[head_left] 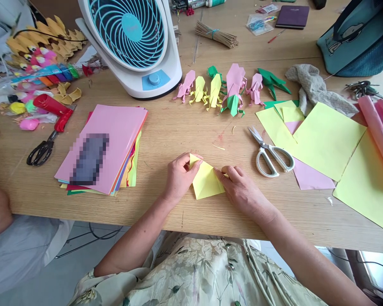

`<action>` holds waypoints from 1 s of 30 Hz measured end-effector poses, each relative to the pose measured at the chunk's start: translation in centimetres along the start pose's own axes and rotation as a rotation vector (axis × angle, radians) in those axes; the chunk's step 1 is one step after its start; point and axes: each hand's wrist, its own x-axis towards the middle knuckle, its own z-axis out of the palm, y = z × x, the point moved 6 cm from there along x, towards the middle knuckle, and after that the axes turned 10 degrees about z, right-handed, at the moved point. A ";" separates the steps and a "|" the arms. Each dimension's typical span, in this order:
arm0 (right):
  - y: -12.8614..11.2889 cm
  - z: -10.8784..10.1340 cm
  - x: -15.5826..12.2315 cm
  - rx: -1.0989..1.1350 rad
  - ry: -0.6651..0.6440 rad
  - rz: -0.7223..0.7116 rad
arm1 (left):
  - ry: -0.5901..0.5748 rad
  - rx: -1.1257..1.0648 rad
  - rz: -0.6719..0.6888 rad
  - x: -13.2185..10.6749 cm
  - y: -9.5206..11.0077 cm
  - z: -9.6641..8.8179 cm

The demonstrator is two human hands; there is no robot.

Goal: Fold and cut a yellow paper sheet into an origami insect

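Note:
Between my hands is a small folded piece of yellow paper [207,183], creased and slightly raised off the table. My left hand [180,176] pinches its upper left corner between thumb and fingers. On the right side, my right hand [242,189] grips the paper's edge, thumb and index finger closed on it. White-handled scissors [268,155] lie to the right of my right hand, blades pointing away. Beyond my hands stand several folded paper figures in pink, yellow and green, among them a yellow paper frog [215,91] and a large pink one [235,80].
A stack of coloured paper [121,127] with a blurred dark object on top lies left. Behind it stands a white fan [153,80]. Yellow sheets [332,140] spread at right, near a grey cloth [309,85] and a blue bag [354,42]. A person's leg [22,250] shows at far left.

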 end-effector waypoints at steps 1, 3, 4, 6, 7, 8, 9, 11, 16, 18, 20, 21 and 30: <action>0.0 0.0 0.0 -0.005 0.003 -0.001 | 0.000 0.002 0.008 0.0 0.0 0.0; 0.0 0.1 0.0 -0.017 0.005 -0.003 | -0.002 -0.001 0.034 0.0 0.0 0.0; 0.0 0.2 0.0 -0.026 0.006 -0.005 | -0.008 -0.005 0.055 0.0 0.1 0.0; 0.0 0.3 0.0 -0.050 0.009 -0.008 | -0.029 -0.007 0.119 -0.2 0.6 -0.1; -0.1 0.4 0.0 -0.063 0.011 -0.010 | -0.043 -0.002 0.160 -0.3 0.9 -0.1; -0.1 0.4 0.0 -0.074 0.013 -0.011 | -0.060 0.008 0.204 -0.5 1.2 -0.2; -0.1 0.4 0.0 -0.082 0.016 -0.011 | -0.079 0.020 0.248 -0.7 1.6 -0.3; 0.0 0.4 0.0 -0.087 0.015 -0.011 | -0.120 0.048 0.326 -1.3 2.2 -0.5; 0.1 0.6 -0.1 -0.107 0.021 -0.013 | -0.234 0.196 0.498 -3.1 2.9 -0.8; 0.2 0.7 -0.1 -0.123 0.032 -0.011 | -0.275 0.273 0.571 -3.7 3.1 -0.8; 0.2 0.8 -0.2 -0.135 0.041 -0.014 | -0.298 0.341 0.648 -4.2 3.3 -0.8; 0.1 0.8 -0.2 -0.139 0.046 -0.014 | -0.305 0.371 0.681 -4.3 3.4 -0.8; -0.1 0.3 -0.1 -0.130 0.073 -0.014 | -0.372 0.527 0.849 -5.4 3.7 -0.5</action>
